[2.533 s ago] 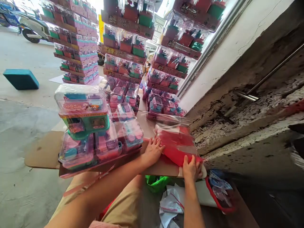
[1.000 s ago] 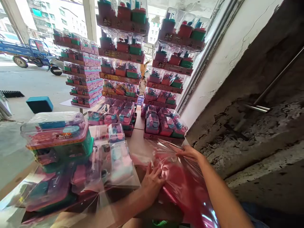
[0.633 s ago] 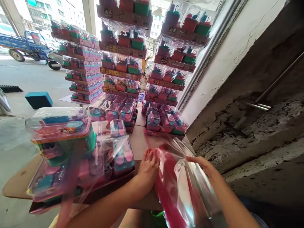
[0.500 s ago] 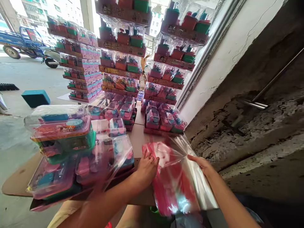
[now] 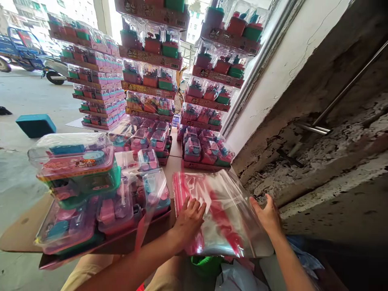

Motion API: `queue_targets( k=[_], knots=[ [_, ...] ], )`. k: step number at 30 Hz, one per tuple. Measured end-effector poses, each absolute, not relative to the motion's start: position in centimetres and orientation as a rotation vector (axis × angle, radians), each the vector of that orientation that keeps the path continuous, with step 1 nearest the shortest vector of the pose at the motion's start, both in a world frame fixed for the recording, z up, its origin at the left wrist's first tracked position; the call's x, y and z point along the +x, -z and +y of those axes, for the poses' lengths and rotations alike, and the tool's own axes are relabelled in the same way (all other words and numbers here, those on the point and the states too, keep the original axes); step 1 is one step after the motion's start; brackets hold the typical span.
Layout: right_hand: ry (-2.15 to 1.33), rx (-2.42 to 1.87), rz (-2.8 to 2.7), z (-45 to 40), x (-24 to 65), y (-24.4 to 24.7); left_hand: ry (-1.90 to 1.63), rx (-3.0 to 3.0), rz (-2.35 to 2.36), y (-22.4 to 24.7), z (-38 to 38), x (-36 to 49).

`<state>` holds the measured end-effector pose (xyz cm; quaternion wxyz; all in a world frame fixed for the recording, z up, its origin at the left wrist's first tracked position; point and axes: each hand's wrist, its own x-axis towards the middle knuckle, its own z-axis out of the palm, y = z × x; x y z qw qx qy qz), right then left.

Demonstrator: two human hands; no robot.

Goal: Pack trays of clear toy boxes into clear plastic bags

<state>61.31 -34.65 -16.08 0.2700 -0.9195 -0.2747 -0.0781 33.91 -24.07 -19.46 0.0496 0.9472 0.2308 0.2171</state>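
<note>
Plastic bags (image 5: 221, 214) under left fingers (image 5: 192, 203); right fingers (image 5: 269, 202) spread near edge.

I can read no word with certainty. On the stacked cardboard trays (image 5: 148, 55) at the upper middle of the frame I see printed Chinese characters, too blurred for me, and a barcode (image 5: 174, 65) near the right end. The orange band (image 5: 91, 173) on the clear-topped box (image 5: 75, 163) at left bears lettering I cannot decipher.
</note>
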Motion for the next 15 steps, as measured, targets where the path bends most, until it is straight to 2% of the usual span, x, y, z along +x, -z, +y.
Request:
queue_targets(
  k=[7,12,15],
  knots=[
    [0.32,-2.421,-0.746,-36.0,61.6,16.5,-1.093,2.715,0.525,18.2,-27.1,30.7],
    [0.536,-2.168,-0.953,-35.4,56.9,15.1,-1.278,2.701,0.174,16.7,-30.0,23.2],
    [0.446,-2.032,-1.117,-33.9,53.3,14.4,-1.303,2.725,0.285,17.9,-30.7,18.3]
  ],
)
